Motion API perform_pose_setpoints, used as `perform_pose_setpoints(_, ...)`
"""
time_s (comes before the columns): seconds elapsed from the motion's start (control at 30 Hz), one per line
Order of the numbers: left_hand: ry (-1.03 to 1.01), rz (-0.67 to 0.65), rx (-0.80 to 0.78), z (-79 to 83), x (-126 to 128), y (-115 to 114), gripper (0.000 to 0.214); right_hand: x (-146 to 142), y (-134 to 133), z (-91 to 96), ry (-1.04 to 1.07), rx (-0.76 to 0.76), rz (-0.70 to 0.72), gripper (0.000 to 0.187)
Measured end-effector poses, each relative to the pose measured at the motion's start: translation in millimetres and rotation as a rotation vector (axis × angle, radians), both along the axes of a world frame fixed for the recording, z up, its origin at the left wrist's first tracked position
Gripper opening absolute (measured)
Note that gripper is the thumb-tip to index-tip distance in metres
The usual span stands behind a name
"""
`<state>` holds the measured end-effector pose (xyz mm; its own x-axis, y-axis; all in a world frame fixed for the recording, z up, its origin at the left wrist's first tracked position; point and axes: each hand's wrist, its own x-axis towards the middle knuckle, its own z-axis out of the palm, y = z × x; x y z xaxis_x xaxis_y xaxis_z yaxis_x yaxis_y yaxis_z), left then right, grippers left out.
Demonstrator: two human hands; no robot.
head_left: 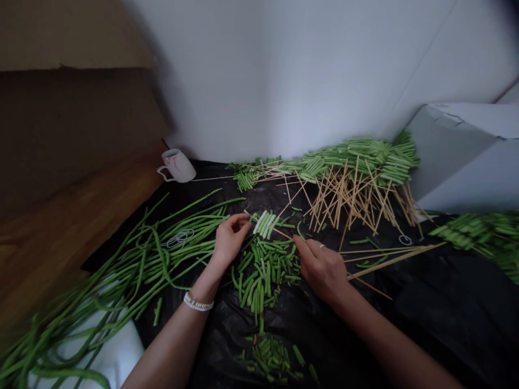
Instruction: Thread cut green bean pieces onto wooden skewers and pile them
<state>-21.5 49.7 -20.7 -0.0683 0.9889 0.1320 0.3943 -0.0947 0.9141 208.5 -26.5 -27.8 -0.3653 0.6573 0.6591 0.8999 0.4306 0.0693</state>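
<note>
My right hand [322,265], with a ring on one finger, grips a thin bamboo skewer [281,233] near its right end. Several short pieces of green long bean [266,225] sit side by side across the skewer's left part. My left hand [233,233], wearing a white bead bracelet, is pinched at the skewer's left tip; a bit of green shows at its fingertips, mostly hidden. Just below both hands lies a pile of cut bean pieces [265,270]. Whole long beans [190,237] spread out to the left of my left hand.
Filled skewers [357,156] are heaped along the white wall, sticks toward me. A white mug [178,166] stands back left. More filled skewers [482,232] lie right, near loose skewers [389,256]. A white box [470,146] stands back right. Black plastic sheeting [438,302] covers the surface.
</note>
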Motion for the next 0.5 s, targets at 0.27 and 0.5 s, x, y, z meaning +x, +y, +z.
perform_pose_setpoints(0.27, -0.491, -0.028, -0.205, 2.6, 11.7, -4.3, 0.039, 0.7, 0.2, -1.8, -0.008, -0.016, -0.001, 0.034)
perform_pose_setpoints(0.5, -0.557, 0.011, -0.184, 4.0, 12.6, -5.0, 0.038, 0.9, 0.7, -3.2, -0.014, -0.012, -0.004, 0.035)
